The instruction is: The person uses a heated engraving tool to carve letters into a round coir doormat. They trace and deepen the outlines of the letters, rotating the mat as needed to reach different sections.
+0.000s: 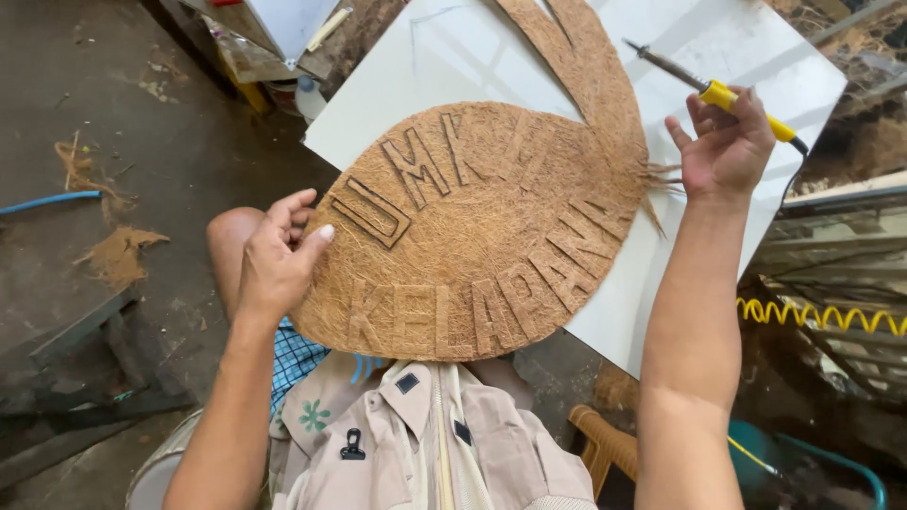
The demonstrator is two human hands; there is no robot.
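Left hand (277, 260) pinching left edge of coir fibre mat (482, 231) on white board (661, 274); right hand (726, 146) gripping yellow soldering iron (718, 94), lifted off near board's right edge. Lettering looks all burned in, maybe touch-ups left.

1. A left hand (276, 257) is gripping the left edge of a leaf-shaped coconut-fibre mat (491, 227) with burnt-in letters.
2. A right hand (726, 146) is holding a yellow-handled soldering iron (710, 90) just past the mat's right edge.
3. The mat is lying on a white board (756, 57).
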